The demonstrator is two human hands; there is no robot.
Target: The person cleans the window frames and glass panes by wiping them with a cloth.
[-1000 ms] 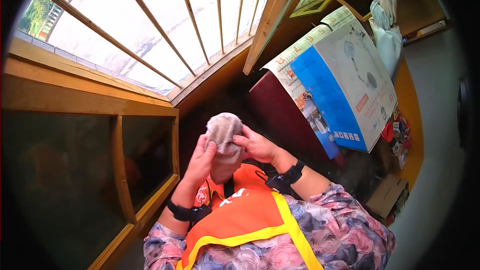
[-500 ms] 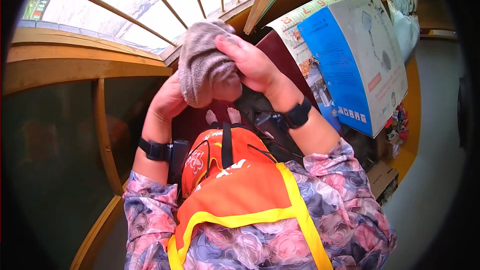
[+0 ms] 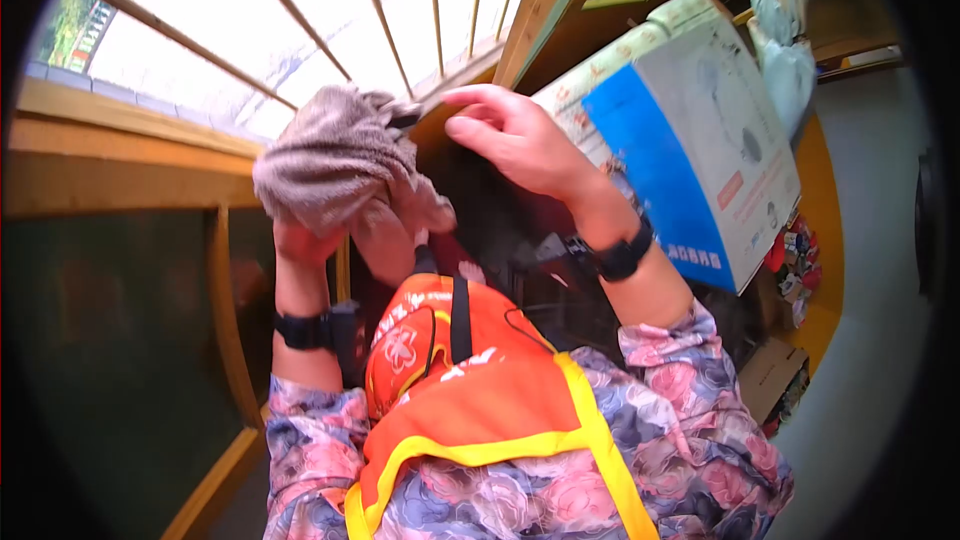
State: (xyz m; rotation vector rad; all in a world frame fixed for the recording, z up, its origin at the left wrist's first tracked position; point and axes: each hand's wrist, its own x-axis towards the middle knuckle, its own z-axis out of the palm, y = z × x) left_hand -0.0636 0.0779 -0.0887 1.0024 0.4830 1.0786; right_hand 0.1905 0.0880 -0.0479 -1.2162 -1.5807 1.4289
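Observation:
A crumpled grey-brown cloth (image 3: 335, 160) hangs over my left hand (image 3: 305, 238), near the barred window. The cloth covers most of that hand's fingers, and a loose end droops to the right. A small dark patch shows at its upper right edge. My right hand (image 3: 520, 145) is just to the right of the cloth, apart from it, with thumb and fingers separated and nothing between them. Both wrists wear black bands.
A window with wooden bars (image 3: 370, 10) spans the upper left, above a wooden sill (image 3: 130, 135). On the right stands a blue and white box (image 3: 700, 140), beside a pale bag (image 3: 785, 55). A small cardboard box (image 3: 770, 380) sits lower right. Dark panels fill the left.
My right hand has let go of the cloth and moved slightly right. My left hand has carried the cloth left, and its loose end now hangs down.

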